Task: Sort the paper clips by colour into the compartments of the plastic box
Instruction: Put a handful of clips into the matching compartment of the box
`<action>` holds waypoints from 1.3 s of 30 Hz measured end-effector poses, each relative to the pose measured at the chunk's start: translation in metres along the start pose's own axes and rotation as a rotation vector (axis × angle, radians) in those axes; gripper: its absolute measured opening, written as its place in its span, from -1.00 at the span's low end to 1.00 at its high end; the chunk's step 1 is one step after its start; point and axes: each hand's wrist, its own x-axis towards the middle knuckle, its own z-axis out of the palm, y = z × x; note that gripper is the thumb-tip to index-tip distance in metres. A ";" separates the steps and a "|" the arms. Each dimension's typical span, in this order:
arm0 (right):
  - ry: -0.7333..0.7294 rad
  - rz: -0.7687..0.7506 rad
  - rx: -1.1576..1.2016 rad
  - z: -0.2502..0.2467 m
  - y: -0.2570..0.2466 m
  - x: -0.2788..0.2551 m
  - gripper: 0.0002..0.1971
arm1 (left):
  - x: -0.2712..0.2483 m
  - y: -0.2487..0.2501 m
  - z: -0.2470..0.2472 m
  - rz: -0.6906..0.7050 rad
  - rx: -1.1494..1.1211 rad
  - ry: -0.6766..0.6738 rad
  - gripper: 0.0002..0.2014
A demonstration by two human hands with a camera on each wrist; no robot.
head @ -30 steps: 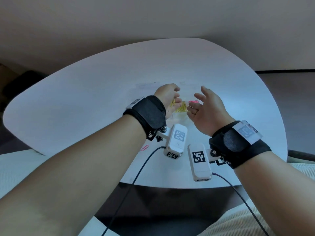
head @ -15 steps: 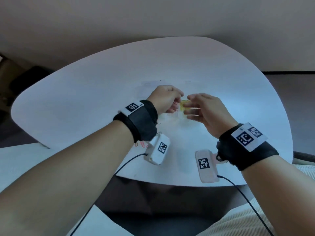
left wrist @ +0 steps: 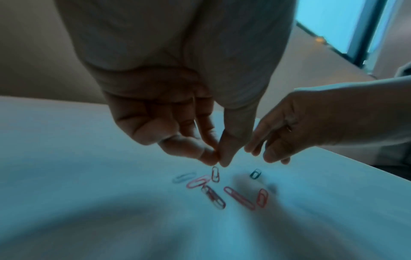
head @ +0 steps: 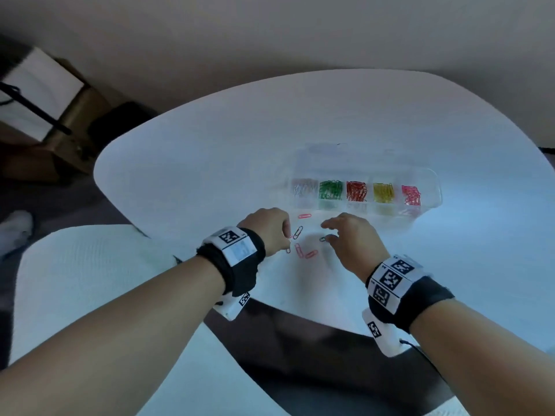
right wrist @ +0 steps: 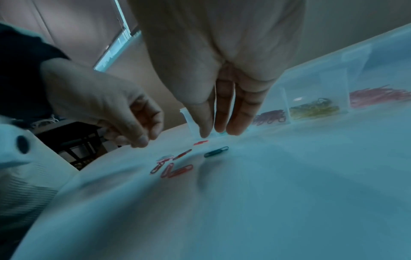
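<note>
A clear plastic box (head: 432, 181) lies on the white table (head: 210, 163), with whitish, green, red, yellow and pink clips in separate compartments. Several loose clips, mostly red and pink (head: 310, 254), lie near the front edge between my hands. My left hand (head: 286, 237) has thumb and forefinger pinched together (left wrist: 219, 161) right at the top end of a dark red clip (left wrist: 215, 174); whether they grip it is unclear. My right hand (head: 327, 231) hovers with straight fingers (right wrist: 222, 121) just above a green clip (right wrist: 216, 152), holding nothing.
The table's near edge (head: 300, 307) runs just under my wrists. A white ribbed cushion (head: 90, 280) sits at the lower left, and cardboard boxes (head: 45, 115) stand on the floor at the far left. Cables hang from the wrist cameras.
Both hands have drawn back from the yellow compartment of the box to the loose clips near the front edge. The box now shows uncovered.
</note>
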 end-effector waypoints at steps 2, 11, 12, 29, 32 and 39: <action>-0.061 -0.008 -0.057 0.005 0.003 0.002 -0.79 | 0.002 -0.009 0.003 -0.019 -0.040 0.015 -0.87; -0.163 0.235 -0.138 0.007 0.001 -0.008 -0.83 | 0.016 -0.022 0.005 0.078 -0.079 0.101 -0.83; -0.199 0.267 -0.143 0.007 0.001 -0.011 -0.80 | 0.016 -0.021 0.007 0.114 -0.055 0.084 -0.81; -0.100 0.618 1.385 -0.035 0.001 -0.029 -0.80 | 0.021 -0.021 0.020 0.181 0.066 0.071 -0.75; -0.116 0.591 1.220 -0.031 -0.011 -0.017 -0.69 | 0.020 -0.022 0.020 0.129 0.026 0.096 -0.87; -0.168 0.072 -0.015 -0.004 -0.033 0.014 -0.78 | 0.012 -0.015 0.025 -0.023 0.058 0.084 -0.71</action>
